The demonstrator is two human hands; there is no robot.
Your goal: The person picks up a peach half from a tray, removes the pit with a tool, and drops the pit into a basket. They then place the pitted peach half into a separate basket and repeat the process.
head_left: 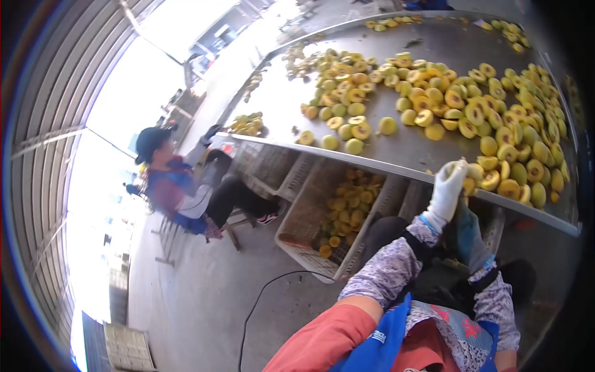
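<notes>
My left hand (449, 191), in a white glove, is raised at the near edge of the metal table (396, 162), its fingers bent together. What they hold is hidden from this side. Right by its fingertips are yellow fruit halves (474, 172) that look like apricots or small peaches. Just below and to the right is my right hand (469, 230), in a blue-grey glove, its fingers mostly hidden behind the left hand and in shade. A large spread of halved yellow-green fruit (489, 118) covers the right part of the tabletop, many with cut faces showing.
Under the table stands a pale plastic crate (296, 240) partly filled with fruit halves (347, 208). Another crate (273, 166) is beside it. A person (180, 180) sits on a stool at the table's left end. A black cable (253, 302) lies on the concrete floor.
</notes>
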